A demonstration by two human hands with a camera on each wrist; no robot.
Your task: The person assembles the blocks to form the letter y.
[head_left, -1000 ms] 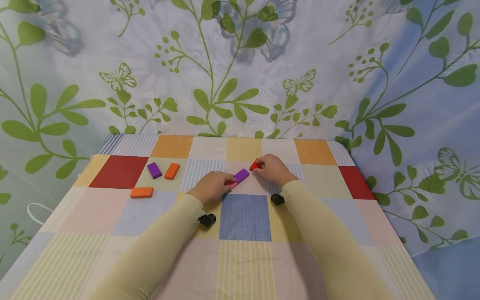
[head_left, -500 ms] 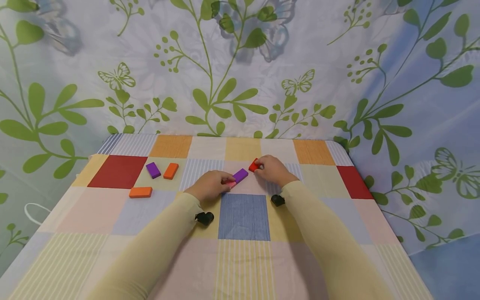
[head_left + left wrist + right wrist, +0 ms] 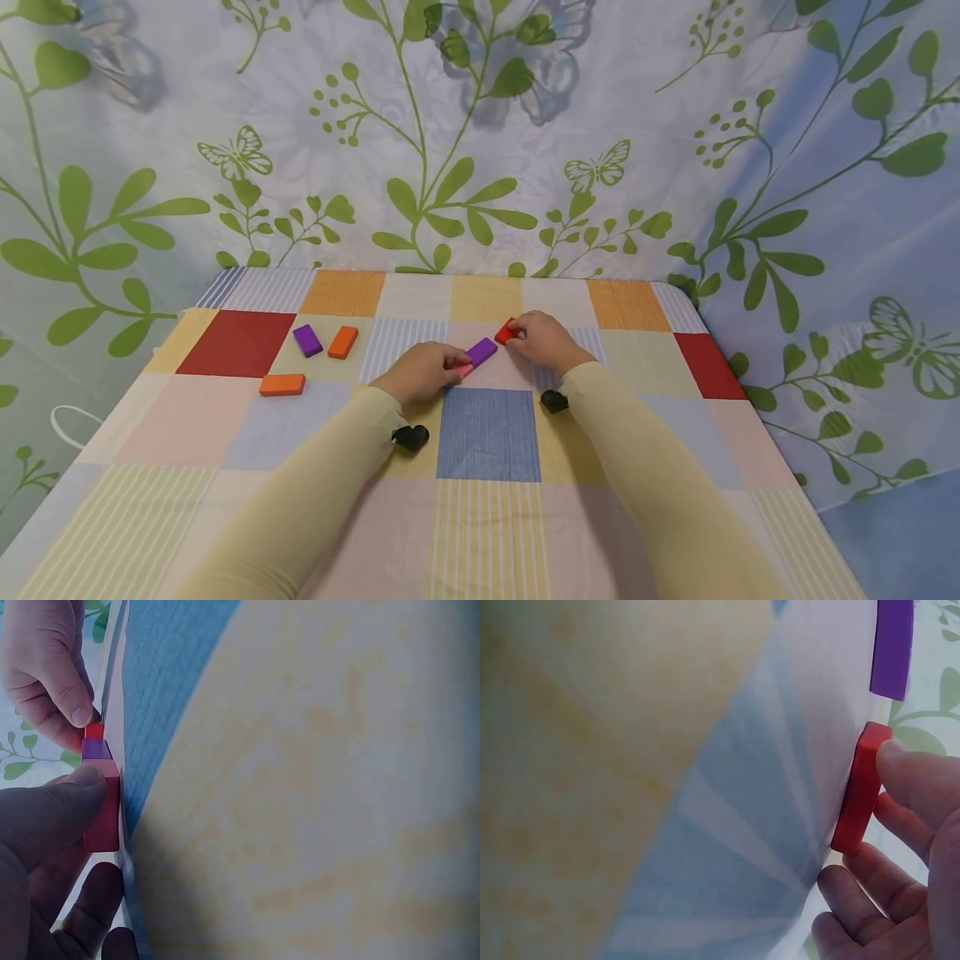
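Observation:
Three flat blocks lie in a slanted row on the checked tablecloth (image 3: 487, 433). My left hand (image 3: 450, 367) pinches the nearest one, a pink-red block (image 3: 462, 368), with the thumb on it (image 3: 101, 814). A purple block (image 3: 482, 351) sits in the middle, also seen from both wrists (image 3: 95, 748) (image 3: 892, 649). My right hand (image 3: 519, 333) holds the far red block (image 3: 507, 331) at its end, thumb and fingers (image 3: 915, 780) around it (image 3: 861, 791). The row's blocks look end to end, touching or nearly so.
At the left of the table lie a loose purple block (image 3: 307, 340) and two orange blocks (image 3: 343, 342) (image 3: 282, 384). Black wrist cameras (image 3: 411, 437) (image 3: 555, 401) hang under both sleeves. A leaf-print curtain (image 3: 480, 167) stands behind the table's far edge.

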